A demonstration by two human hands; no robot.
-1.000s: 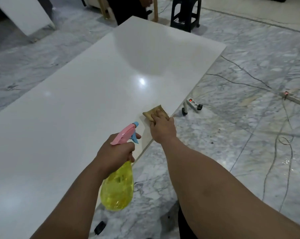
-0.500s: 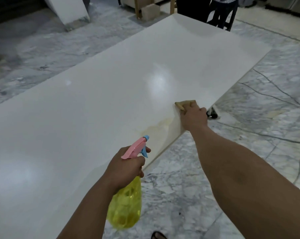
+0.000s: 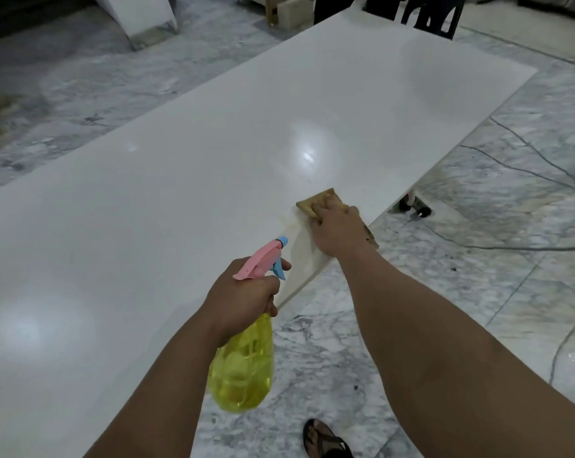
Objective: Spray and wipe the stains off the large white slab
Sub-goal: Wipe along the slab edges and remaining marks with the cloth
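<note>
The large white slab (image 3: pixel 213 153) fills most of the head view, glossy with light glare. My right hand (image 3: pixel 337 231) presses a tan cloth (image 3: pixel 315 203) flat on the slab near its right edge. A faint yellowish wet smear (image 3: pixel 299 246) lies on the slab just left of and below that hand. My left hand (image 3: pixel 246 292) grips a spray bottle (image 3: pixel 243 368) with a yellow body and a pink head, its blue nozzle pointing toward the smear. The bottle's body hangs over the floor beside the slab's edge.
Grey-veined marble floor (image 3: pixel 477 292) surrounds the slab. Cables (image 3: pixel 510 160) run across the floor on the right. A caster wheel (image 3: pixel 415 206) shows under the slab's right edge. My sandalled foot (image 3: pixel 325 441) is at the bottom. A dark chair (image 3: pixel 434 14) and another white slab (image 3: pixel 140 14) stand at the back.
My right hand with the cloth has slid along the slab's right edge while wiping. The camera view has shifted, showing more of the slab. My left hand keeps holding the bottle.
</note>
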